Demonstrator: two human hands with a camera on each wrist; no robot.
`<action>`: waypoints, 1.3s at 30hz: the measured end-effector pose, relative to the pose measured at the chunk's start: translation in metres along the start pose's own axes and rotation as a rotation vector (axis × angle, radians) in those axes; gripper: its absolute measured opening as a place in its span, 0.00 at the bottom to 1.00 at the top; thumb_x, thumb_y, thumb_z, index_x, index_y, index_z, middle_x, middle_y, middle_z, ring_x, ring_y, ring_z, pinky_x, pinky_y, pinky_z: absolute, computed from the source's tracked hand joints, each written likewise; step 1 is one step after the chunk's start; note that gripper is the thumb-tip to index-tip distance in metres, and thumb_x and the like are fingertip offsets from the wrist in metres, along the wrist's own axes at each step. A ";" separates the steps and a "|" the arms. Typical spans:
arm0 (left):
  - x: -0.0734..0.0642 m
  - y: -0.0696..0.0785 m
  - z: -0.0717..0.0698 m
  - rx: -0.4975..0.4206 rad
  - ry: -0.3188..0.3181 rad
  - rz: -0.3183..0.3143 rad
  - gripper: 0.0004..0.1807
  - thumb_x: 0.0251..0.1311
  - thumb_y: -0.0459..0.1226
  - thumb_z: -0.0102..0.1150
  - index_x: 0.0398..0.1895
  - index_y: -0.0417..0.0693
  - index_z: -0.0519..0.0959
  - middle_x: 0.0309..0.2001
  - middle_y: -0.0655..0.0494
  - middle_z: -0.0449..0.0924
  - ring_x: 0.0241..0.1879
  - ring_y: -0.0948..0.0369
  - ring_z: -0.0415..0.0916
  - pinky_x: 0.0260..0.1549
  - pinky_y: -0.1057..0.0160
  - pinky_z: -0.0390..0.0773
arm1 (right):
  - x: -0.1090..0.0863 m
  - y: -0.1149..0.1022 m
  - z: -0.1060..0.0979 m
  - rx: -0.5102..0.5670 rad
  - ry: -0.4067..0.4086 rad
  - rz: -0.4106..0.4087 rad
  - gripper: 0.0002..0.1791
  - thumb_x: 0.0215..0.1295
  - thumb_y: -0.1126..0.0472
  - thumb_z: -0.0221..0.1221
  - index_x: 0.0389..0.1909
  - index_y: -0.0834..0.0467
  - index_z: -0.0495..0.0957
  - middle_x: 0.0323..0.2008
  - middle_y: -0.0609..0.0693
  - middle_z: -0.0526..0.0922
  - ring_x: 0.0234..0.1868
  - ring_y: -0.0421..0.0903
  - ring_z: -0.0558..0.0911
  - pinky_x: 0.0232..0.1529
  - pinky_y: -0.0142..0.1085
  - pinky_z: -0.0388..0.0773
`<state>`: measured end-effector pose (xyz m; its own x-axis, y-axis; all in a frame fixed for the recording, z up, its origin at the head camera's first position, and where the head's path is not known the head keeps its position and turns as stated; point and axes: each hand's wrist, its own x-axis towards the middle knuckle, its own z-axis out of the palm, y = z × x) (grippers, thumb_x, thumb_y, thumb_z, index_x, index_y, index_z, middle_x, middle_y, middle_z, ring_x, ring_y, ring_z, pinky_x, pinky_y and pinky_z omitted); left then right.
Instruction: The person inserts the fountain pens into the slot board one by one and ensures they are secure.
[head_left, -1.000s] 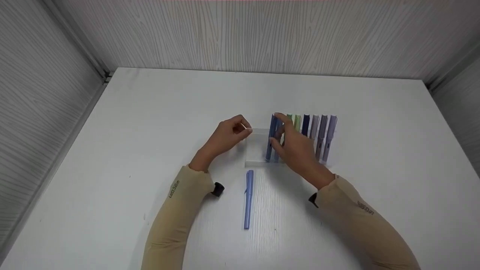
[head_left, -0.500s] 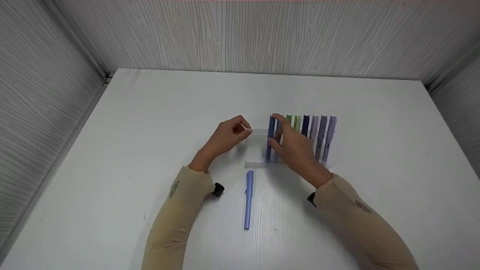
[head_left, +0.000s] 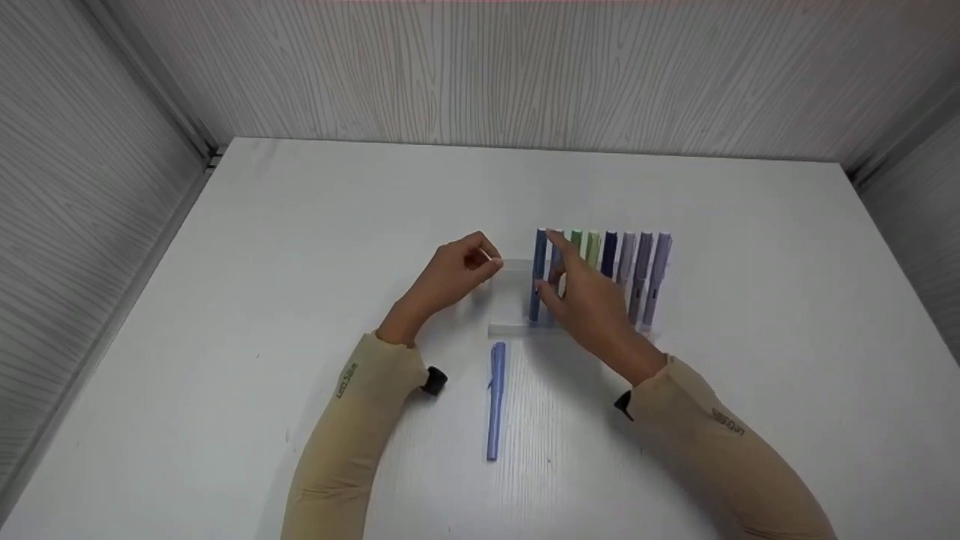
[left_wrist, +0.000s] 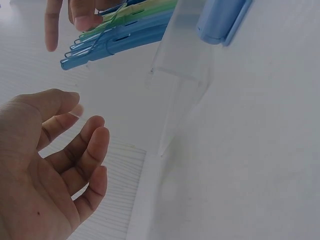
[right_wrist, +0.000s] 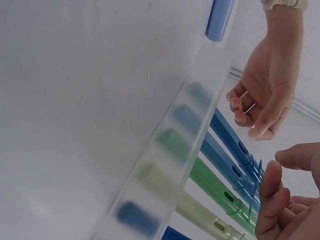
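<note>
A clear pen stand (head_left: 510, 329) lies on the table with several capped pens side by side across it. At its far left corner my left hand (head_left: 456, 266) pinches the edge between thumb and forefinger; the other fingers curl loosely in the left wrist view. My right hand (head_left: 594, 304) is over the left part of the row, forefinger extended by the pen tops and thumb beside the leftmost blue pen (head_left: 539, 255). A gap shows between thumb and forefinger in the right wrist view. This hand hides the lower parts of the neighbouring blue, green (right_wrist: 215, 182) and light green pens.
A light blue pen (head_left: 496, 401) lies on the table in front of the stand, clip to the left. Dark blue (head_left: 609, 251) and purple pens (head_left: 660, 262) fill the stand's right part. A wood-grain panel (head_left: 480, 75) rises behind the table (head_left: 337, 187).
The leftmost blue pen has straightened slightly and shifted a little left at its top. My right thumb and forefinger have moved slightly. The left hand stays at the stand's corner.
</note>
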<state>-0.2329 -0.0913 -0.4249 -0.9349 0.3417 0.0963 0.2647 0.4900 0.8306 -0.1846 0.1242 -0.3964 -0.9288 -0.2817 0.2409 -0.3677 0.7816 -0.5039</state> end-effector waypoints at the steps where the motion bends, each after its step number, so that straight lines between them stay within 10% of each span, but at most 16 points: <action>1: 0.000 0.000 0.000 0.002 -0.001 -0.001 0.10 0.67 0.44 0.56 0.43 0.48 0.77 0.34 0.51 0.81 0.31 0.61 0.72 0.34 0.64 0.72 | -0.002 0.000 0.000 0.001 -0.001 -0.005 0.37 0.66 0.56 0.60 0.73 0.51 0.54 0.35 0.48 0.80 0.19 0.40 0.68 0.21 0.33 0.67; 12: 0.000 0.000 0.000 0.002 -0.010 -0.008 0.11 0.67 0.45 0.55 0.43 0.48 0.77 0.35 0.51 0.81 0.31 0.61 0.72 0.34 0.64 0.71 | -0.016 -0.004 0.001 0.077 -0.065 0.001 0.39 0.64 0.55 0.62 0.72 0.53 0.54 0.36 0.48 0.79 0.20 0.40 0.69 0.22 0.33 0.67; 39: 0.000 -0.001 0.002 -0.012 -0.003 0.002 0.10 0.67 0.43 0.56 0.43 0.47 0.77 0.35 0.50 0.81 0.31 0.61 0.72 0.32 0.65 0.72 | -0.039 -0.019 0.022 0.201 -0.516 0.029 0.42 0.61 0.51 0.65 0.71 0.53 0.54 0.41 0.47 0.80 0.20 0.38 0.69 0.25 0.33 0.69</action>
<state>-0.2328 -0.0903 -0.4266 -0.9337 0.3450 0.0961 0.2635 0.4799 0.8368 -0.1426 0.1084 -0.4146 -0.8224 -0.5371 -0.1875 -0.2961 0.6855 -0.6651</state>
